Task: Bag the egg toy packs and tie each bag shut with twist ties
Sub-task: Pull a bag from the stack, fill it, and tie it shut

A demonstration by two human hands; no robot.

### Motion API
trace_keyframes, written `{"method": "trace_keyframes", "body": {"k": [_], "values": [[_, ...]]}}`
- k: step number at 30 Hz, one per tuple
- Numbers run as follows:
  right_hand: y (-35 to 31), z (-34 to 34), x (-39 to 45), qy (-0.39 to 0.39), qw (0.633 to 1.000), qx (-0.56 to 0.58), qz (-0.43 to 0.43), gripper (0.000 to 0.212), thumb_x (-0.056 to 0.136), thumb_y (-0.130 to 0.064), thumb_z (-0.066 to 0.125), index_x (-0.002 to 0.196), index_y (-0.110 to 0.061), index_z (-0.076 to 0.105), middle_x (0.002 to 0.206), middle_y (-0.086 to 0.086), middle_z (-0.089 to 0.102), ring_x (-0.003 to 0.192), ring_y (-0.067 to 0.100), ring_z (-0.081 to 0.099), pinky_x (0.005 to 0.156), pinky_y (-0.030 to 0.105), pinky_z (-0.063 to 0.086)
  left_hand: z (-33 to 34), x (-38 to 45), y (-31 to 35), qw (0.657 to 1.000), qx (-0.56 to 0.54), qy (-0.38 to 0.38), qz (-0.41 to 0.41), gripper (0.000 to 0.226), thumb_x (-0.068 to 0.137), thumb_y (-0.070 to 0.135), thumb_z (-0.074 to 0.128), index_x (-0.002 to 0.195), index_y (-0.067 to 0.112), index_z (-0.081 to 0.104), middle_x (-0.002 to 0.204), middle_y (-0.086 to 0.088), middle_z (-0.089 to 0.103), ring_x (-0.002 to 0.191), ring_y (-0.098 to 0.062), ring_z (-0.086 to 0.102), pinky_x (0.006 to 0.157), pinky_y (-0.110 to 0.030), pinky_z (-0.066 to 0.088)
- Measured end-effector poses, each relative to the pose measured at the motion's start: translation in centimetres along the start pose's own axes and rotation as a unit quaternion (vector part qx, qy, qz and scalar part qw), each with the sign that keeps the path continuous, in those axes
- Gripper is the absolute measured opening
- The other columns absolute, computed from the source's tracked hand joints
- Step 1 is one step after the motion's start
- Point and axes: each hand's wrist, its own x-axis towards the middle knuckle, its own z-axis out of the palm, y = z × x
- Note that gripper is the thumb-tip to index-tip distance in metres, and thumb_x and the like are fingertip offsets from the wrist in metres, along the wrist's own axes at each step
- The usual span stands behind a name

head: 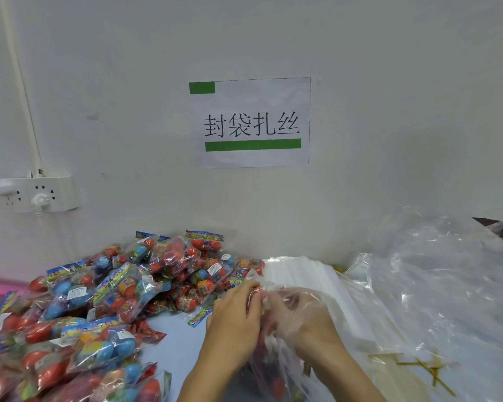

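Both hands (273,317) meet at surface (172,329) centre, fingers (253,288) pinching clear bag (276,364) of egg packs, pack pile (99,300) crowding left, loose bags (418,285) and ties (430,369) right, wall (360,82) close behind.

Both hands, left hand (235,320) and right hand (301,323), grip a clear bag (276,369) beside piled egg toy packs (99,297).

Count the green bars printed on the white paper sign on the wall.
2. A short green bar sits in the top-left corner of the white paper sign, and a long green bar runs beneath the black characters. None looks hidden.
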Motion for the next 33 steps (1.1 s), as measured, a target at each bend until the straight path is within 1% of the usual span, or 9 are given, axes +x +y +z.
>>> {"method": "trace_keyframes", "body": {"k": [3, 5, 8, 13, 16, 20, 24, 28, 33], "values": [[0.6, -0.3, -0.1, 0.024, 0.999, -0.008, -0.021, 0.041, 0.100, -0.024, 0.053, 0.076, -0.051, 0.072, 0.066, -0.024, 0.069, 0.061, -0.007, 0.064, 0.056, 0.006, 0.048, -0.2, 0.1, -0.6, 0.999, 0.036, -0.006, -0.026, 0.029, 0.106, 0.035, 0.034, 0.130, 0.035, 0.050, 0.125, 0.007, 0.057, 0.119, -0.018, 0.050, 0.102, -0.043, 0.043], [0.4, -0.7, -0.3, 0.016, 1.000, -0.020, 0.000, 0.026, 0.099, -0.021, 0.054, 0.079, -0.032, 0.067, 0.075, -0.014, 0.067, 0.064, 0.000, 0.062, 0.054, 0.007, 0.048, -0.4, 0.1, -0.9, 0.998, 0.044, -0.007, -0.046, 0.026, 0.106, 0.033, 0.033, 0.126, 0.034, 0.049, 0.120, 0.003, 0.059, 0.114, -0.021, 0.054, 0.098, -0.044, 0.045], [-1.0, -1.0, -1.0, -0.064, 0.995, -0.073, -0.018, 0.028, 0.102, -0.015, 0.047, 0.083, -0.032, 0.059, 0.094, -0.007, 0.066, 0.087, 0.010, 0.063, 0.072, 0.020, 0.050, -0.7, 0.0, -1.3, 0.995, 0.054, -0.008, -0.080, 0.028, 0.106, 0.033, 0.028, 0.129, 0.031, 0.045, 0.121, -0.002, 0.061, 0.112, -0.025, 0.055, 0.097, -0.045, 0.046], [-2.0, -3.2, -2.7, -0.162, 0.980, -0.118, -0.018, 0.043, 0.103, -0.028, 0.049, 0.146, -0.032, 0.045, 0.145, -0.018, 0.051, 0.123, 0.001, 0.057, 0.104, 0.025, 0.048, -1.2, -0.2, -1.6, 0.986, 0.079, -0.011, -0.147, 0.033, 0.106, 0.032, 0.024, 0.133, 0.026, 0.042, 0.127, -0.005, 0.060, 0.115, -0.028, 0.055, 0.099, -0.046, 0.046], [-2.6, -5.0, -3.0, -0.166, 0.985, 0.014, -0.054, 0.032, 0.100, -0.018, 0.059, 0.130, -0.029, 0.062, 0.126, -0.010, 0.069, 0.113, 0.008, 0.068, 0.098, 0.028, 0.055, -1.3, -0.2, -1.6, 0.978, 0.087, -0.011, -0.190, 0.030, 0.105, 0.029, 0.026, 0.126, 0.020, 0.045, 0.124, -0.008, 0.060, 0.111, -0.029, 0.056, 0.098, -0.045, 0.047], [-3.1, -6.7, -2.1, 0.009, 0.977, 0.205, -0.057, 0.027, 0.101, 0.000, 0.050, 0.105, -0.010, 0.075, 0.095, 0.010, 0.078, 0.088, 0.021, 0.076, 0.075, 0.027, 0.060, -1.2, 0.0, -1.6, 0.970, 0.100, 0.005, -0.221, 0.032, 0.104, 0.023, 0.024, 0.122, 0.013, 0.049, 0.125, -0.011, 0.060, 0.114, -0.030, 0.054, 0.098, -0.045, 0.046], [-1.3, -7.8, -1.5, 0.138, 0.990, 0.003, 0.019, 0.017, 0.096, -0.027, 0.063, 0.111, -0.025, 0.071, 0.099, 0.000, 0.073, 0.087, 0.014, 0.070, 0.084, 0.035, 0.057, -1.2, 0.1, -1.5, 0.961, 0.113, 0.016, -0.251, 0.032, 0.100, 0.022, 0.029, 0.122, 0.013, 0.050, 0.124, -0.009, 0.059, 0.113, -0.029, 0.053, 0.097, -0.045, 0.047], [-0.7, -6.7, -2.1, -0.021, 0.974, -0.168, 0.149, 0.083, 0.079, -0.065, 0.070, 0.145, -0.023, 0.043, 0.123, 0.000, 0.064, 0.098, 0.016, 0.068, 0.086, 0.031, 0.058, -1.1, 0.0, -1.4, 0.951, 0.110, 0.018, -0.287, 0.040, 0.100, 0.025, 0.028, 0.135, 0.010, 0.041, 0.134, -0.010, 0.055, 0.120, -0.031, 0.051, 0.102, -0.045, 0.043], [-0.2, -4.8, -1.4, -0.010, 0.979, -0.141, 0.150, 0.037, 0.084, -0.021, 0.072, 0.118, -0.015, 0.059, 0.084, 0.004, 0.076, 0.062, 0.009, 0.070, 0.067, 0.026, 0.060, -1.2, 0.2, -1.2, 0.966, 0.108, 0.093, -0.214, 0.035, 0.103, 0.029, 0.037, 0.134, 0.014, 0.034, 0.127, -0.008, 0.059, 0.120, -0.031, 0.049, 0.099, -0.046, 0.042]]}}
